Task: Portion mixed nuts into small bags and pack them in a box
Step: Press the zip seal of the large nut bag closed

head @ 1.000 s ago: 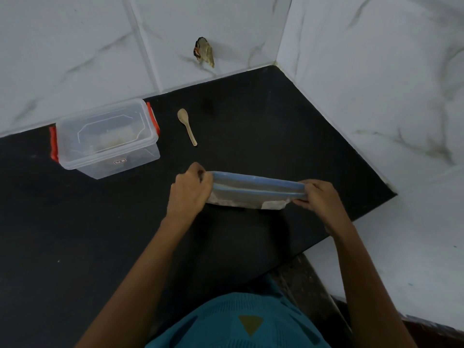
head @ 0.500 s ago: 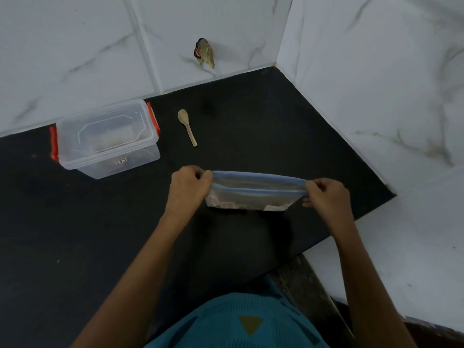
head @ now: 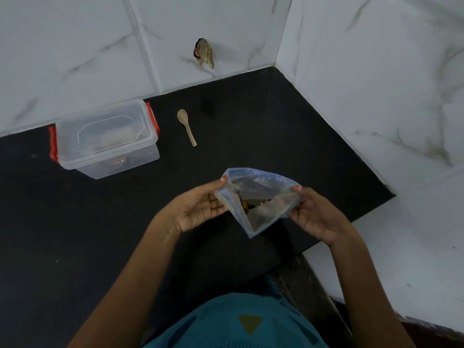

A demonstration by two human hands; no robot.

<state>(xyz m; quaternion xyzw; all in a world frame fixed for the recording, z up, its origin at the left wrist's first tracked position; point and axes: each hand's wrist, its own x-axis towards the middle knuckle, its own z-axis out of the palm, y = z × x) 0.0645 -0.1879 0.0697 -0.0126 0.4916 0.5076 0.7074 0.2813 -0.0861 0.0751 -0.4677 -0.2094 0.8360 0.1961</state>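
My left hand (head: 200, 209) and right hand (head: 316, 217) each pinch one side of the clear blue-tinted plastic zip bag (head: 261, 189) over the black worktop (head: 251, 121), and I'd hold its mouth wide and upright for scooping.

Head-worn wide view, forward and down over counter (head: 75, 247).

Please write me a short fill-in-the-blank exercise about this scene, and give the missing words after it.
1. The left hand and right hand hold the zip bag with its mouth ____.
2. The wooden spoon lies on the ____ counter.
3. The lidded clear box has ____ latches.
Missing words: open; black; red.
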